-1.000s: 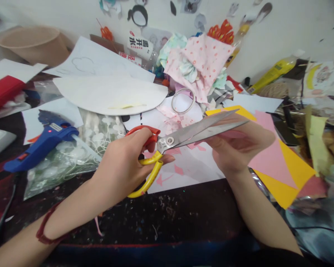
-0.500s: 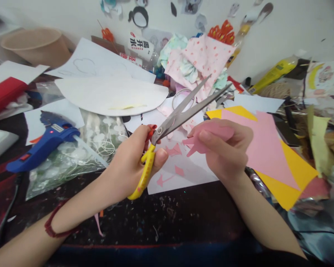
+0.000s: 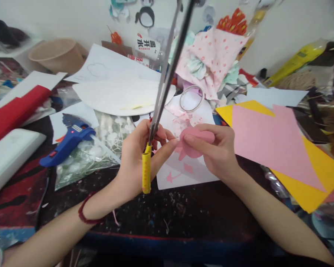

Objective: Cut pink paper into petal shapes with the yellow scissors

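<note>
My left hand [image 3: 136, 159] has the yellow-handled scissors [image 3: 146, 168] hooked in it, blades pointing up and nearly closed. Its thumb and fingertips reach the left end of a pink paper cutout [image 3: 195, 142]. Between the thumb and fingers of my right hand [image 3: 221, 150] that cutout is pinched; it has a rounded body and narrow tabs on the left. Beneath the hands lies a white sheet [image 3: 167, 178] with small pink paper pieces [image 3: 188, 168] on it.
A blue glue gun [image 3: 69, 141] rests on a plastic bag at left. Pink paper [image 3: 275, 141] overlaps yellow paper [image 3: 295, 193] at right. Behind stand a tape ring [image 3: 192, 98], spotted cloth [image 3: 211, 55] and a white disc [image 3: 108, 96]. A red object [image 3: 22, 111] lies far left.
The scissors have swung from pointing right to pointing upward, their blades closer together. My left fingertips have come over to the pink cutout. The camera view has shifted left.
</note>
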Demonstrator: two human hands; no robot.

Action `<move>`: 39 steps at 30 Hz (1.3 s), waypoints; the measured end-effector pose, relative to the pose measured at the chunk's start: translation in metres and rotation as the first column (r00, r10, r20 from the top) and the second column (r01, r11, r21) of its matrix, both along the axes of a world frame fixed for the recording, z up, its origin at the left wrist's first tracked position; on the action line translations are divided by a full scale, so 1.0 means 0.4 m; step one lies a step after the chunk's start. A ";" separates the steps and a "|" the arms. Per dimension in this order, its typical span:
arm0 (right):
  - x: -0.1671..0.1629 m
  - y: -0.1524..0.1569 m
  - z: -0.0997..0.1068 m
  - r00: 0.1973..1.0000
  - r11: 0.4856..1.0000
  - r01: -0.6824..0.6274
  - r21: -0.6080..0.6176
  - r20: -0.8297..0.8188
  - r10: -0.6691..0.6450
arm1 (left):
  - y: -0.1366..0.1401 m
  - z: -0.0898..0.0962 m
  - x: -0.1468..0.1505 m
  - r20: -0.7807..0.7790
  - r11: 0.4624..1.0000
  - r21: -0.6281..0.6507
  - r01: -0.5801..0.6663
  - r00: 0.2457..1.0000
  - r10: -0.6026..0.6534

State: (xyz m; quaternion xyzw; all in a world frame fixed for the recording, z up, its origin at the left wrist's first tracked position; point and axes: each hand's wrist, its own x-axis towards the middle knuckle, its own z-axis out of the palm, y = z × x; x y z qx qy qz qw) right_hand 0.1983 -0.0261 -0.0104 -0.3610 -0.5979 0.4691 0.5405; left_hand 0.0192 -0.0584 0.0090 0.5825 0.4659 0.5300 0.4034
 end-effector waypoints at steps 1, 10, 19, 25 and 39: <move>0.000 -0.001 0.002 1.000 1.000 0.005 -0.015 0.005 -0.005 | 0.000 -0.002 0.000 0.015 1.000 0.007 0.000 1.000 0.000; -0.002 0.000 0.004 0.998 0.997 -0.047 -0.056 0.037 0.049 | -0.002 -0.012 -0.004 -0.087 1.000 0.011 0.028 0.996 -0.027; -0.004 0.000 0.010 0.994 0.993 -0.091 -0.069 0.060 0.095 | -0.003 -0.005 -0.022 -0.250 1.000 -0.002 0.010 0.968 -0.010; -0.015 0.002 0.010 0.997 0.998 0.053 0.017 0.047 -0.054 | 0.004 -0.003 -0.022 -0.440 0.995 0.089 -0.035 0.895 0.070; -0.008 0.010 0.002 0.957 0.956 0.211 0.205 -0.243 -0.159 | -0.007 -0.006 0.006 -0.597 0.999 0.032 0.007 0.802 0.014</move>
